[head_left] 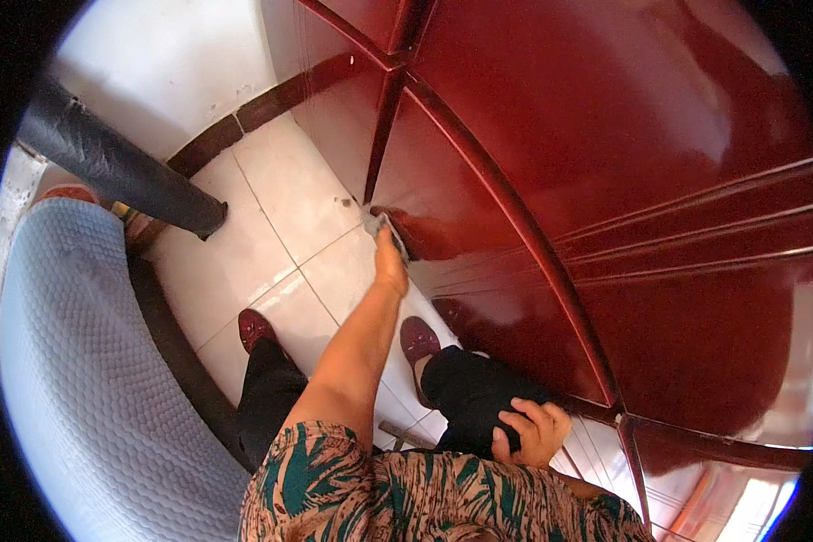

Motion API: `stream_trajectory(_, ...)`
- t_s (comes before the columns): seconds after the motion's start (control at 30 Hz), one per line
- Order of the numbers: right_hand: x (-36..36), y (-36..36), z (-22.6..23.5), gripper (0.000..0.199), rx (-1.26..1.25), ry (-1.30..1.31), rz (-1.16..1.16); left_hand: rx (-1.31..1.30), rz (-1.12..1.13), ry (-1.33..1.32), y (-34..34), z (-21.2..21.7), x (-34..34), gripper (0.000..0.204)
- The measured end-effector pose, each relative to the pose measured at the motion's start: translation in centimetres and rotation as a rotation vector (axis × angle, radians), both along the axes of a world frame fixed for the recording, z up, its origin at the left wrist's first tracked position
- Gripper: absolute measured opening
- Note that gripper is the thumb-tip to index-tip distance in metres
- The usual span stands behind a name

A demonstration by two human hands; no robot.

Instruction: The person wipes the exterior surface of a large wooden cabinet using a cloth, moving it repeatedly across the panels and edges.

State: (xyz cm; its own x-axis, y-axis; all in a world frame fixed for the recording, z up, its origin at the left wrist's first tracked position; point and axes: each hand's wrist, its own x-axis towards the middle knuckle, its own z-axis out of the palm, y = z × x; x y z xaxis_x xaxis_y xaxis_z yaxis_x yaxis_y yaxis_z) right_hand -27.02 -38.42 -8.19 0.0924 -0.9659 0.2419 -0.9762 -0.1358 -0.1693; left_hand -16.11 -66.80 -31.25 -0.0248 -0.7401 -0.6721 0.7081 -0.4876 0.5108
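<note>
My left arm stretches forward and down along a glossy dark red panel [659,99], which looks like the side of a large piece of furniture. In my left hand [388,264] is a greyish cloth [377,222], pressed to the panel's lower edge close to the floor. The fingers close over it and are partly hidden by the hand. My right hand [535,432] holds nothing; it rests on the black trouser leg [479,388] around the knee, its fingers apart and slightly bent.
Dark red moulding [506,194] divides the panel. Pale floor tiles [275,226] lie under my dark red shoes [256,329]. To the left are a light blue, bumpy-textured covered piece [72,361] and a thick black cylindrical post [126,149]. A white wall [181,63] with dark skirting stands ahead.
</note>
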Motion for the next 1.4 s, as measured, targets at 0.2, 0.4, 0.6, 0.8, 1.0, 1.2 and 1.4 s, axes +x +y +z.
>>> stream_trajectory(0.2, 0.1, 0.2, -0.6, 0.025, -0.090, -0.015, -0.018, 0.088, -0.247, 0.267, 10.6, -2.2, -5.0, 0.067)
stream_trajectory(0.4, 0.4, 1.1, -0.6, 0.024, -0.099, -0.040, -0.087, 0.167, -0.482, 0.567, 15.0, 1.0, -6.6, 0.057)
stream_trajectory(0.6, 1.5, 1.2, -0.4, 0.026, -0.100, -0.051, -0.078, 0.078, -0.368, 0.592, 12.4, 6.2, -5.4, 0.051)
stream_trajectory(0.8, 2.5, 0.5, 0.2, 0.026, -0.111, -0.093, -0.035, -0.172, -0.208, 0.276, 10.0, 17.2, -3.2, 0.037)
stream_trajectory(1.0, 3.3, -1.1, -0.1, 0.018, -0.152, -0.264, 0.141, -0.232, -0.247, 0.306, 11.9, 21.8, -2.8, 0.034)
stream_trajectory(1.2, 4.4, -2.5, -2.9, 0.014, -0.120, -0.399, 0.466, -0.204, -0.191, 0.229, 11.8, 22.7, -3.9, 0.030)
stream_trajectory(1.4, 4.8, -1.3, -5.6, 0.019, -0.135, -0.416, 0.917, -0.078, -0.214, 0.251, 13.6, 19.1, -5.6, 0.036)
